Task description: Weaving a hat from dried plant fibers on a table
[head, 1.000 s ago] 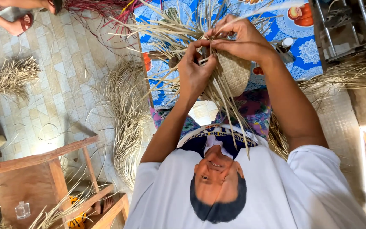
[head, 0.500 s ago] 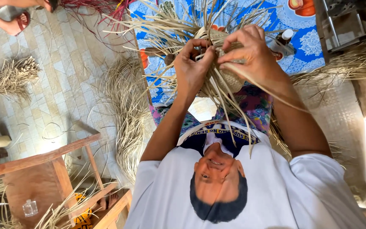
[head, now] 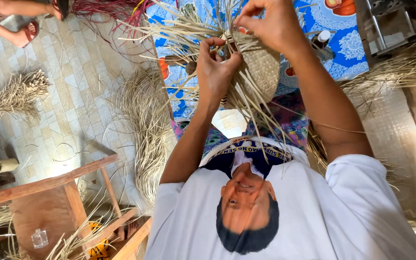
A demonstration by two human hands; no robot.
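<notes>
Two hands work a half-woven straw basket (head: 261,72). The left hand (head: 216,72) has its fingers curled tight round the strands; the right hand (head: 270,24) pinches one strand above. A slack grip could, I judge, loosen the weave. Beyond the fingers, a small white-capped bottle (head: 321,39) lies on the blue patterned cloth (head: 347,43).

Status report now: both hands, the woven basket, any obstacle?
Left hand grips straw strands at the woven basket. Right hand pinches a strand above. Loose strands fan around; nothing blocks.
</notes>
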